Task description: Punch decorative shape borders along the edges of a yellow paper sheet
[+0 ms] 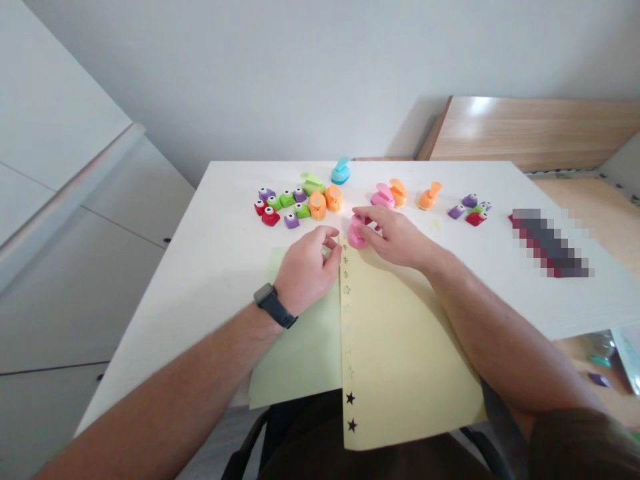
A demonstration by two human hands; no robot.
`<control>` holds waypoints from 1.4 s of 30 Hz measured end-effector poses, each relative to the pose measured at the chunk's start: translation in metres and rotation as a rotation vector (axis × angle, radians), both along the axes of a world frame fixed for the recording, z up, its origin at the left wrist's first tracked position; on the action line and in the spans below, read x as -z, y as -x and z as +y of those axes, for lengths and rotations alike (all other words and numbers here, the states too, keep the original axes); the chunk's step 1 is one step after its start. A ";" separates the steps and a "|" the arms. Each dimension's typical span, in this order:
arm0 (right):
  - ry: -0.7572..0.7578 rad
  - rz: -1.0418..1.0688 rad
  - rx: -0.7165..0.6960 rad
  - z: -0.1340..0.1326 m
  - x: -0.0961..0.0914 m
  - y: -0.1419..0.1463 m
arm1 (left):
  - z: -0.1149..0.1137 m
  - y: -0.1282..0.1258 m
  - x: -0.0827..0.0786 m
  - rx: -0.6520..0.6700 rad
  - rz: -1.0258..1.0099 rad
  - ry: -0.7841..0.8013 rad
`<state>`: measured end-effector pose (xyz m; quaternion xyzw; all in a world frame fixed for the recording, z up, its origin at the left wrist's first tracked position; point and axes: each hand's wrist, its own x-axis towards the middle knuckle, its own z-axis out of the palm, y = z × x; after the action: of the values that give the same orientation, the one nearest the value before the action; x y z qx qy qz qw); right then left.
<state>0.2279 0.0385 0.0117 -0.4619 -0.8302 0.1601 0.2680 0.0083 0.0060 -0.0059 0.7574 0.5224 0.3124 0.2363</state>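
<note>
My right hand (400,238) grips a pink craft punch (357,235) at the far left corner of a yellow paper sheet (410,347). Small punched shapes run down the sheet's left margin, star holes at the near end and smaller shapes towards the punch. My left hand (309,270), with a dark watch on its wrist, has its fingers curled together at the yellow sheet's left edge, close to the punch. Under that hand lies a pale green sheet (300,360). The yellow sheet's near end hangs past the table edge over my lap.
Several small punches (287,198) in red, green and purple cluster at the back left, beside larger orange punches (317,205). A blue punch (341,172) stands at the back. Another orange punch (429,197) and a small group (476,218) sit rightward. A blurred dark object (550,243) lies far right.
</note>
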 end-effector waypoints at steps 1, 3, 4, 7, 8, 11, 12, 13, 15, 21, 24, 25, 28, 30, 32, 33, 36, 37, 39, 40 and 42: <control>0.003 0.002 0.008 0.000 0.000 0.000 | 0.001 0.000 -0.001 -0.012 -0.002 -0.020; 0.013 0.013 0.037 0.000 -0.001 0.000 | 0.003 0.001 -0.006 -0.037 -0.002 -0.054; 0.020 0.020 0.057 0.000 -0.001 -0.001 | 0.004 0.001 -0.009 -0.049 -0.002 -0.068; 0.020 0.033 0.112 0.000 -0.002 -0.001 | 0.013 0.002 -0.020 -0.063 0.007 -0.092; 0.015 0.036 0.126 0.001 -0.003 -0.001 | 0.017 0.000 -0.024 -0.060 0.022 -0.098; -0.011 0.058 0.168 0.002 -0.002 -0.001 | 0.035 -0.010 -0.035 -0.039 0.130 -0.139; -0.023 0.073 0.191 0.002 -0.002 -0.001 | 0.042 -0.015 -0.038 -0.040 0.185 -0.157; -0.036 0.091 0.218 0.003 -0.001 -0.002 | 0.049 -0.022 -0.040 -0.047 0.242 -0.174; -0.056 0.128 0.270 0.004 0.000 -0.002 | 0.064 -0.036 -0.043 -0.050 0.342 -0.178; -0.082 0.183 0.374 0.009 0.002 -0.008 | 0.098 -0.073 -0.038 -0.056 0.573 -0.129; -0.086 0.175 0.420 0.010 0.001 -0.010 | 0.103 -0.084 -0.035 -0.048 0.614 -0.115; -0.083 0.169 0.429 0.010 0.001 -0.010 | 0.103 -0.087 -0.035 -0.042 0.623 -0.107; -0.077 0.148 0.437 0.009 -0.001 -0.009 | 0.103 -0.092 -0.033 -0.012 0.652 -0.083; -0.083 0.139 0.438 0.008 -0.002 -0.009 | 0.102 -0.093 -0.031 0.004 0.673 -0.072; -0.086 0.137 0.437 0.008 -0.002 -0.009 | 0.102 -0.093 -0.029 0.014 0.689 -0.063; -0.085 0.139 0.437 0.009 -0.002 -0.009 | 0.103 -0.094 -0.029 0.018 0.697 -0.056; -0.075 0.148 0.435 0.008 0.000 -0.008 | 0.104 -0.095 -0.026 0.029 0.713 -0.030; -0.071 0.150 0.431 0.008 0.000 -0.008 | 0.104 -0.096 -0.026 0.035 0.715 -0.021; -0.062 0.150 0.428 0.008 0.001 -0.007 | 0.105 -0.099 -0.026 0.046 0.717 -0.003; -0.057 0.148 0.427 0.008 0.001 -0.007 | 0.106 -0.100 -0.026 0.051 0.717 0.004; -0.048 0.140 0.428 0.008 0.002 -0.007 | 0.107 -0.101 -0.025 0.058 0.720 0.017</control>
<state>0.2350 0.0461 0.0096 -0.6088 -0.6962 0.1116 0.3636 0.1095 0.1132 0.0196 0.8314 0.5530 0.0145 0.0523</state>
